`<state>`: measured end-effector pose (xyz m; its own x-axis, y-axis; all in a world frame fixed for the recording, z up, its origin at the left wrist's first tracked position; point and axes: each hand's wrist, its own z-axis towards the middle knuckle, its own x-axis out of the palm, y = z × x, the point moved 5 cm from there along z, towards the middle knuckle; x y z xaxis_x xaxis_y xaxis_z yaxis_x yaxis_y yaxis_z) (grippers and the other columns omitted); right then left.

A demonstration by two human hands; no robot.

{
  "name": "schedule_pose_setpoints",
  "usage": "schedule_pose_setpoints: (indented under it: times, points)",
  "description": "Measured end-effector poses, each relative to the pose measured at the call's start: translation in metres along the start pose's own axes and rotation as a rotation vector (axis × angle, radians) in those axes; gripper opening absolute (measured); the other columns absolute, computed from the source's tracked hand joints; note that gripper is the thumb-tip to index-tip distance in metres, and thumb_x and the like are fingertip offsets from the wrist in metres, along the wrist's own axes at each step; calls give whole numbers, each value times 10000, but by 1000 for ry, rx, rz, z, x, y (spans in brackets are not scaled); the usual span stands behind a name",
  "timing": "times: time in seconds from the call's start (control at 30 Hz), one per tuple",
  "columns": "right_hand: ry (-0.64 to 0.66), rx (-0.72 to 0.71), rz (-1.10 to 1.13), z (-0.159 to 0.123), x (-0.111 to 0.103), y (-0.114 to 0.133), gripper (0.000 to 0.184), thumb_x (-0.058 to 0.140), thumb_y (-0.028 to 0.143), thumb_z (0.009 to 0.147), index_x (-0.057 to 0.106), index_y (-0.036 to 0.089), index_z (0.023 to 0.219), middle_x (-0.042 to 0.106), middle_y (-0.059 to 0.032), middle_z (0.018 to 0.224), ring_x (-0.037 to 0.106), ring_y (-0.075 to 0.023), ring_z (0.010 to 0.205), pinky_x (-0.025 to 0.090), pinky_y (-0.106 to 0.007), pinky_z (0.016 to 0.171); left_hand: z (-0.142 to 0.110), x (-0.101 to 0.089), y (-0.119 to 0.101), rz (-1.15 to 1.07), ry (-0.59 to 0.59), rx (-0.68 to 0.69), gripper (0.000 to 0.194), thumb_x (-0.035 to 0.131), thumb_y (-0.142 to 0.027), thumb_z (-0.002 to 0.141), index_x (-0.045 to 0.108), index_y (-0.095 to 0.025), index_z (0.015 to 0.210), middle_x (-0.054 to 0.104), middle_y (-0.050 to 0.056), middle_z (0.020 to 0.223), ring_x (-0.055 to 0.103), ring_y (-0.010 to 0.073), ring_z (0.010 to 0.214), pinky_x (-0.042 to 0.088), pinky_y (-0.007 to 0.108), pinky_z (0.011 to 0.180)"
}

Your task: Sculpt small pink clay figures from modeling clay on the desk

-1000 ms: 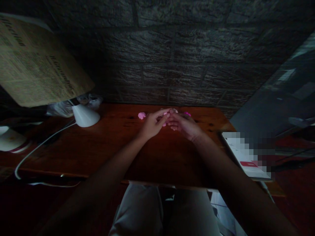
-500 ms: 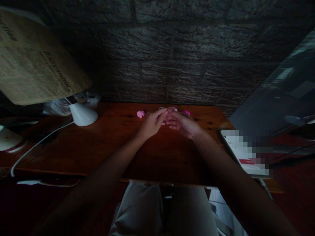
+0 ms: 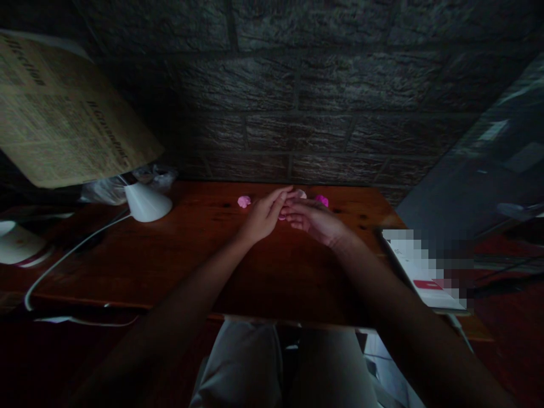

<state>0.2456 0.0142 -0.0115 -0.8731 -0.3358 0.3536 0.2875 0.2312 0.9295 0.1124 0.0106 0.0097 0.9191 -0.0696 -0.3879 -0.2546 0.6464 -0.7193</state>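
My left hand (image 3: 262,215) and my right hand (image 3: 318,220) meet over the far part of the wooden table (image 3: 170,260), fingers overlapping and palms turned toward each other. Whatever lies between them is hidden by the fingers. A small bit of pink (image 3: 282,217) shows just under the left thumb; whether it is held or rests on the table, I cannot tell. Left of the hands lies a crumpled light-pink lump (image 3: 244,202). Behind the fingers is a pale pink lump (image 3: 301,194), partly covered. A bright magenta lump (image 3: 322,200) sits just beyond the right hand.
At the left stands a lamp with a white base (image 3: 147,204) and a newsprint-patterned shade (image 3: 76,119); its white cord (image 3: 76,248) crosses the table. A white cup (image 3: 19,243) is farther left. A partly pixelated flat white item (image 3: 419,272) lies at the right edge. A brick wall (image 3: 272,136) rises behind.
The whole view has shifted slightly, scene lower in the picture. My hands stay together, with the right fingers slightly lower against the left; more of the magenta lump shows.
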Motion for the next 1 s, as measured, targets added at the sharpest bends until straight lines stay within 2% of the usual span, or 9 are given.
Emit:
schedule_pose_setpoints:
  times: [0.1, 0.27, 0.37, 0.43, 0.53, 0.6, 0.8, 1.0]
  points:
    - [9, -11, -2, -1, 1, 0, 84, 844, 273, 802, 780, 221, 822, 792, -45, 887, 693, -117, 753, 551, -214, 648, 0, 2, -2, -23, 14, 16, 419, 381, -374, 1089, 602, -164, 1376, 712, 127, 1340, 688, 204, 1229, 542, 377, 1094]
    - [-9, -56, -5, -3, 1, 4, 160, 895, 311, 740, 793, 235, 837, 784, -33, 859, 699, -120, 744, 544, -211, 616, 0, 1, 1, -49, 0, -28, 464, 379, -463, 1082, 646, -169, 1323, 720, 132, 1319, 716, 210, 1159, 605, 329, 963]
    - [-38, -70, -34, -2, 0, 6, 220, 915, 369, 714, 780, 229, 818, 775, -25, 828, 696, -118, 710, 537, -211, 586, 1, -2, 8, -116, -47, -113, 489, 412, -534, 1057, 685, -168, 1232, 776, 121, 1145, 765, 179, 908, 632, 275, 761]
    - [-51, -85, -53, -2, -1, 9, 234, 914, 385, 718, 766, 222, 797, 768, -21, 809, 689, -111, 683, 525, -205, 562, 2, -3, 14, -209, -58, -173, 491, 445, -570, 1036, 710, -165, 1122, 789, 99, 973, 743, 148, 718, 604, 240, 622]
    - [-69, -93, -59, -2, -2, 11, 227, 903, 380, 735, 754, 213, 776, 765, -27, 795, 685, -112, 665, 509, -199, 536, 4, -4, 17, -281, -75, -211, 430, 572, -575, 976, 719, -172, 941, 761, 56, 788, 701, 131, 618, 574, 226, 570]
    - [-82, -83, -62, -2, -2, 11, 233, 898, 386, 736, 750, 207, 754, 765, -34, 789, 684, -116, 660, 502, -197, 525, 4, -5, 16, -290, -90, -212, 389, 655, -561, 927, 724, -178, 911, 745, 33, 738, 683, 131, 597, 567, 234, 566]
    - [-72, -83, -96, -3, -1, 12, 196, 861, 344, 778, 748, 191, 730, 766, -53, 770, 690, -124, 678, 494, -191, 527, 2, -4, 12, -297, -80, -208, 286, 736, -434, 887, 747, -172, 1001, 777, 53, 831, 694, 139, 648, 569, 256, 604]
    - [-70, -64, -81, -1, -4, 11, 182, 800, 315, 844, 737, 187, 731, 777, -82, 809, 714, -149, 721, 495, -212, 538, 2, -2, 14, -244, -59, -197, 245, 714, -376, 907, 730, -171, 1040, 790, 79, 913, 722, 158, 691, 602, 291, 634]
